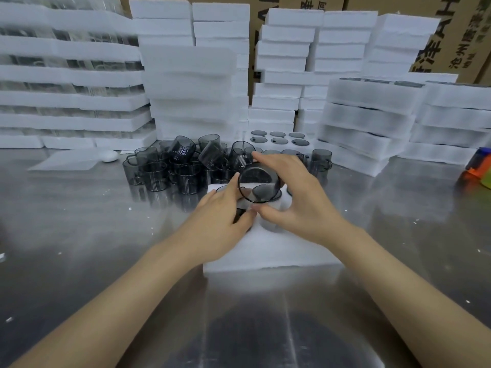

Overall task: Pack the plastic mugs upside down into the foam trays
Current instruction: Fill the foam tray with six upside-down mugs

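- Mug [259, 183]: smoky grey see-through plastic, held in the air just above the near foam tray [265, 251], tipped so its open mouth faces the camera. Not yet in a hole.
- R hand [295, 197]: curled round the mug from 3 o'clock, fingers over the top, thumb under the rim at 6 o'clock. Firm grip.
- L hand [223, 216]: comes in from 8 o'clock. Index is stretched out w/ its tip on the rim at 9 o'clock, and the thumb is low by a dark patch on the tray. Other fingers are hidden, so can't tell if it grips anything.
- Near tray: white foam, lies flat on the steel table [106, 235] under both hands. Round holes partly seen at 3 o'clock of the mug.
- Mug pile [180, 166]: at 10 o'clock of the held mug, many grey mugs jumbled, some upright, some tipped.
- Lone mug [321, 159]: upright, at 2 o'clock, just beside the far tray.
- Far tray [279, 138]: at 12 to 1 o'clock, round grey mug bases showing in rows.
- Foam stacks [186, 75]: fill the back from 10 to 2 o'clock, w/ cardboard boxes [451, 35] behind.
- White oval item [109, 155] at 9 to 10 o'clock. Colourful blurred object [478, 168] at 3 o'clock, at the frame edge.
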